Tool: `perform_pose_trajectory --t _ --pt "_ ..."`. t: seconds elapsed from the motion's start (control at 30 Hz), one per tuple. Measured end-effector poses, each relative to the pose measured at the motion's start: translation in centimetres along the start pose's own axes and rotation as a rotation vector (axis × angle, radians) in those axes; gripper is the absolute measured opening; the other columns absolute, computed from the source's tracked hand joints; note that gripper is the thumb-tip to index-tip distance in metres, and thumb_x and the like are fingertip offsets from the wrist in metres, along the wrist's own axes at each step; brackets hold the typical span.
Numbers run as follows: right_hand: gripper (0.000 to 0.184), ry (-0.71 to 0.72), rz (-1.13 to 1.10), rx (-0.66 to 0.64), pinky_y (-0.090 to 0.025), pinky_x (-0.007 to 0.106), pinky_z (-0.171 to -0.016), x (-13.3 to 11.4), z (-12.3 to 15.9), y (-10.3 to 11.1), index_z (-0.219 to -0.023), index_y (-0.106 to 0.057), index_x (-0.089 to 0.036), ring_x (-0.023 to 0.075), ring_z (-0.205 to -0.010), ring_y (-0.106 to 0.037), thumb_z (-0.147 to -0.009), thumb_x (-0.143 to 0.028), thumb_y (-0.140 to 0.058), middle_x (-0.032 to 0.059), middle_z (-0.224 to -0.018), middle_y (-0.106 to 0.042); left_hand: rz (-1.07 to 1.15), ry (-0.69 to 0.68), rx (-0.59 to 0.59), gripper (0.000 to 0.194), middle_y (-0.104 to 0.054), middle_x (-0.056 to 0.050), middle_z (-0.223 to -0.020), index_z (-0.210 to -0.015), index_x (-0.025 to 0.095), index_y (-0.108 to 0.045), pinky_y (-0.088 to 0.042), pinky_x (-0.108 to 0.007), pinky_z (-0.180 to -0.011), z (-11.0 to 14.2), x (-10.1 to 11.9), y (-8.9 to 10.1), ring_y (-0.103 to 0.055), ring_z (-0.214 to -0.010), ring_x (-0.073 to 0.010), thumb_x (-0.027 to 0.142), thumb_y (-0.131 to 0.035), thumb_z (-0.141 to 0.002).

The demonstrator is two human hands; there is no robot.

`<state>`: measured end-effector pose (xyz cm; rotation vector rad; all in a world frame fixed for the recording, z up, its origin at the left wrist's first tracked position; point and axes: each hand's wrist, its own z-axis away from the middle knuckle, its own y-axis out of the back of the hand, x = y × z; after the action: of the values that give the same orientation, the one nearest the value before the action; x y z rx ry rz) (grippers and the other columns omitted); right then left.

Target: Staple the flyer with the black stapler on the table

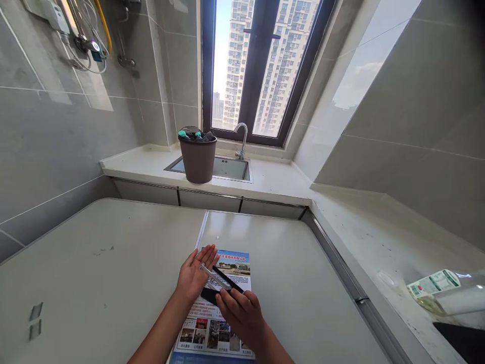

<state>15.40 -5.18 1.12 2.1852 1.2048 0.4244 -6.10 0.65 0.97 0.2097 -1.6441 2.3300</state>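
Note:
My left hand (195, 275) lies palm up with fingers stretched out, over a printed leaflet (217, 323) on the white table (102, 273). A slim silver tool (214, 277), like a pen or small blade, rests across its fingertips. My right hand (239, 312) is curled over a flat black object (223, 285) lying on the leaflet and seems to pinch the near end of the silver tool. What exactly the black object is I cannot make out.
A brown bin (198, 159) full of rubbish stands on the counter at the sink (231, 168) with its tap (242, 139), below the window. A clear bottle with a green label (441, 290) lies on the right counter (379, 237). Grey tiled walls enclose both sides.

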Motion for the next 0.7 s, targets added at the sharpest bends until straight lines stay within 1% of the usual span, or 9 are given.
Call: perform_pose_trajectory --t 0.07,0.13,0.2,0.27,0.33,0.43,0.53,0.6,0.7 --pt "0.046 -0.047 -0.031 0.025 -0.044 0.034 -0.092 -0.1 0.0 -0.1 -0.137 -0.061 -0.034 0.0184 -0.098 -0.071 -0.099 -0.010 -0.056 -0.0008 -0.116 -0.077 0.011 -0.040 0.048 0.032 -0.074 -0.020 -0.118 -0.107 0.006 -0.073 -0.052 -0.049 -0.109 -0.1 0.0 -0.1 -0.069 -0.119 -0.0297 0.021 -0.046 -0.100" --pt "0.048 -0.158 -0.092 0.088 -0.044 0.039 -0.095 0.2 -0.1 -0.2 -0.135 -0.062 -0.033 0.0205 -0.096 -0.069 -0.096 -0.006 -0.052 0.0016 -0.113 -0.077 0.024 -0.103 0.095 0.029 -0.076 -0.019 -0.110 -0.103 0.007 -0.073 -0.054 -0.049 -0.107 -0.1 0.3 -0.1 -0.072 -0.112 -0.0281 0.021 -0.048 -0.098" --pt "0.046 -0.309 -0.212 0.163 -0.047 0.043 -0.092 1.0 -0.3 -0.4 -0.127 -0.066 -0.031 0.0225 -0.094 -0.067 -0.093 -0.004 -0.050 0.0041 -0.107 -0.076 0.048 -0.172 0.129 0.025 -0.077 -0.016 -0.105 -0.101 0.009 -0.072 -0.056 -0.048 -0.106 -0.1 0.7 0.0 -0.073 -0.108 -0.0258 0.020 -0.050 -0.097" --pt "0.036 -0.475 -0.378 0.165 -0.051 0.041 -0.084 1.9 -0.5 -0.4 -0.116 -0.070 -0.028 0.0239 -0.092 -0.065 -0.091 -0.008 -0.056 0.0058 -0.102 -0.074 0.097 -0.257 0.147 0.023 -0.077 -0.014 -0.103 -0.099 0.010 -0.072 -0.057 -0.046 -0.105 0.0 1.2 0.0 -0.073 -0.107 -0.0236 0.020 -0.050 -0.096" --pt "0.026 -0.615 -0.535 0.085 -0.053 0.037 -0.077 2.7 -0.8 -0.5 -0.106 -0.072 -0.027 0.0245 -0.092 -0.064 -0.085 -0.013 -0.067 0.0061 -0.098 -0.073 0.162 -0.336 0.157 0.023 -0.076 -0.013 -0.103 -0.098 0.012 -0.071 -0.057 -0.043 -0.104 0.1 1.7 0.0 -0.073 -0.107 -0.0221 0.020 -0.050 -0.096" --pt "0.028 -0.731 -0.689 -0.050 -0.053 0.035 -0.076 3.4 -0.9 -0.6 -0.099 -0.073 -0.025 0.0241 -0.090 -0.065 -0.074 -0.013 -0.075 0.0048 -0.095 -0.072 0.213 -0.392 0.146 0.023 -0.076 -0.012 -0.105 -0.100 0.013 -0.070 -0.058 -0.043 -0.102 0.3 2.2 -0.1 -0.072 -0.108 -0.0215 0.021 -0.049 -0.097" --pt "0.033 -0.780 -0.744 -0.180 -0.051 0.035 -0.082 3.7 -0.8 -0.9 -0.098 -0.073 -0.024 0.0238 -0.092 -0.064 -0.069 -0.009 -0.074 0.0037 -0.097 -0.072 0.216 -0.404 0.120 0.022 -0.075 -0.013 -0.107 -0.104 0.012 -0.070 -0.058 -0.044 -0.103 0.3 2.2 -0.1 -0.071 -0.110 -0.0230 0.021 -0.051 -0.097" --pt "0.035 -0.784 -0.759 -0.255 -0.049 0.035 -0.084 4.0 -0.6 -1.0 -0.099 -0.073 -0.024 0.0238 -0.095 -0.063 -0.068 -0.008 -0.072 0.0032 -0.098 -0.072 0.221 -0.398 0.108 0.023 -0.075 -0.015 -0.109 -0.106 0.011 -0.070 -0.057 -0.045 -0.103 0.3 2.1 -0.2 -0.071 -0.112 -0.0244 0.021 -0.052 -0.097" --pt "0.036 -0.776 -0.767 -0.317 -0.048 0.036 -0.088 4.7 -0.4 -1.0 -0.100 -0.072 -0.024 0.0242 -0.099 -0.062 -0.068 -0.009 -0.071 0.0034 -0.101 -0.071 0.222 -0.382 0.094 0.024 -0.074 -0.015 -0.111 -0.107 0.011 -0.070 -0.057 -0.046 -0.103 0.2 1.9 -0.2 -0.071 -0.111 -0.0252 0.024 -0.052 -0.098"
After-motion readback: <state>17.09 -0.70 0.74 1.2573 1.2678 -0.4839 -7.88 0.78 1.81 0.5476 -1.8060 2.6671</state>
